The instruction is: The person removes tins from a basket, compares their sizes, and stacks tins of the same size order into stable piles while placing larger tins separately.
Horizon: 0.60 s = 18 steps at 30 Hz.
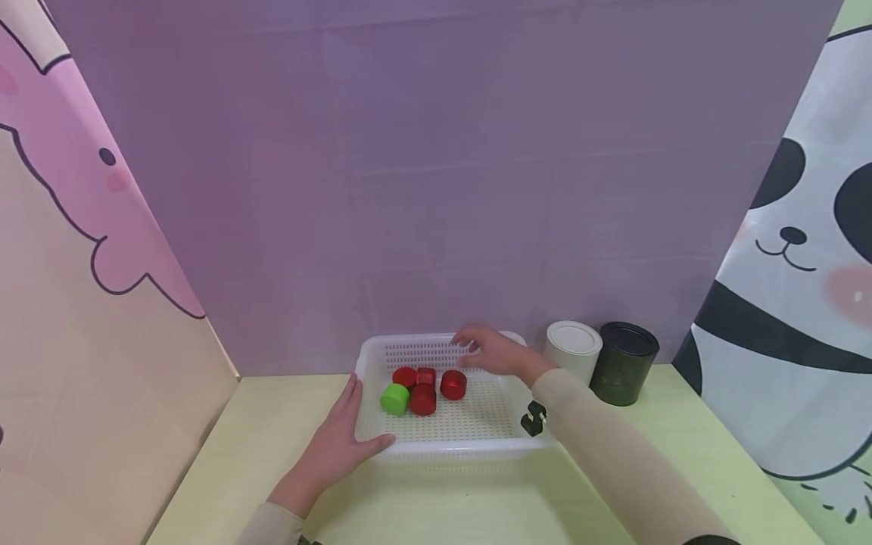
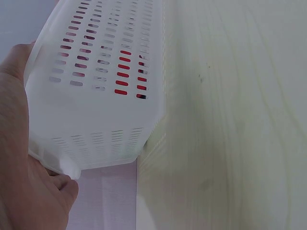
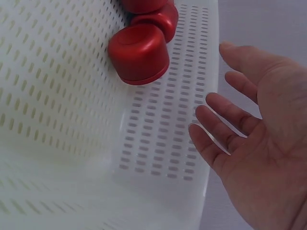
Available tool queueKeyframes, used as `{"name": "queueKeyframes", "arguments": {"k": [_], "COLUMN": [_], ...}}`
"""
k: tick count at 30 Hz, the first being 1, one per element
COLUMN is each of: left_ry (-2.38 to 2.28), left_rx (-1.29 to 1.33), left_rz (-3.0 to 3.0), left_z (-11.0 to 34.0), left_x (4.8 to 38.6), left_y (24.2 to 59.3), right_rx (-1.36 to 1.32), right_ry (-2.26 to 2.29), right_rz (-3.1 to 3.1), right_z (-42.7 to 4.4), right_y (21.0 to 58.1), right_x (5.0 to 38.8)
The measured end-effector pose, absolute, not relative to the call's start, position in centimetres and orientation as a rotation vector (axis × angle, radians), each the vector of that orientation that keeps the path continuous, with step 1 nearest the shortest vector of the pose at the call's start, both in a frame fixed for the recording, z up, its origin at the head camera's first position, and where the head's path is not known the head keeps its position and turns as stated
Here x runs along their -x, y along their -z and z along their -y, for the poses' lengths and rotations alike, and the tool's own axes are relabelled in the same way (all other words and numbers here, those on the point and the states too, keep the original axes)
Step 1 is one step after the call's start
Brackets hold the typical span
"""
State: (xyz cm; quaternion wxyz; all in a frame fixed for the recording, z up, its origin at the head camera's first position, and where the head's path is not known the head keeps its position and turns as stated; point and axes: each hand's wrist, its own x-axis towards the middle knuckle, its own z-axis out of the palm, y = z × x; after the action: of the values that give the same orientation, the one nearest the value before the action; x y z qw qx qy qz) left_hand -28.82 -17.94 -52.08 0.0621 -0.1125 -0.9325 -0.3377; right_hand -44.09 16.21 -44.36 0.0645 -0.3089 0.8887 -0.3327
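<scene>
A white perforated basket [image 1: 470, 445] stands on the table with several red round containers [image 1: 453, 384] and one bright green one [image 1: 395, 399] inside, mostly in its left half. My left hand [image 1: 335, 446] lies along the basket's left end, thumb on the front rim; in the left wrist view the hand [image 2: 24, 143] rests against the rim. Over the back rim, right of the middle, is my right hand [image 1: 496, 351]. The right wrist view shows that hand [image 3: 259, 129] holding nothing, fingers loosely bent, beside the nearest red container [image 3: 139, 55].
A white lidded can [image 1: 574, 350] and a dark lidded can [image 1: 624, 363] stand side by side at the basket's right, behind the right forearm. A purple backdrop [image 1: 436, 182] rises behind the table [image 1: 450, 507]. A small black clip [image 1: 534, 418] is by the basket's right end.
</scene>
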Motion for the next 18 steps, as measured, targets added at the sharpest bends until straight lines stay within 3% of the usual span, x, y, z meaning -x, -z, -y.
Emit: {"name": "queueKeyframes", "arguments": {"k": [18], "left_ry": [1.023], "left_rx": [0.345], "left_rz": [2.814], "left_z": [17.8], "left_x": [28.7], "left_y": [52.0], "right_rx": [0.821], "right_ry": [0.941], "right_rz": [-2.609], "right_z": [-15.6], "right_y": [46.4], "right_x": [43.6]}}
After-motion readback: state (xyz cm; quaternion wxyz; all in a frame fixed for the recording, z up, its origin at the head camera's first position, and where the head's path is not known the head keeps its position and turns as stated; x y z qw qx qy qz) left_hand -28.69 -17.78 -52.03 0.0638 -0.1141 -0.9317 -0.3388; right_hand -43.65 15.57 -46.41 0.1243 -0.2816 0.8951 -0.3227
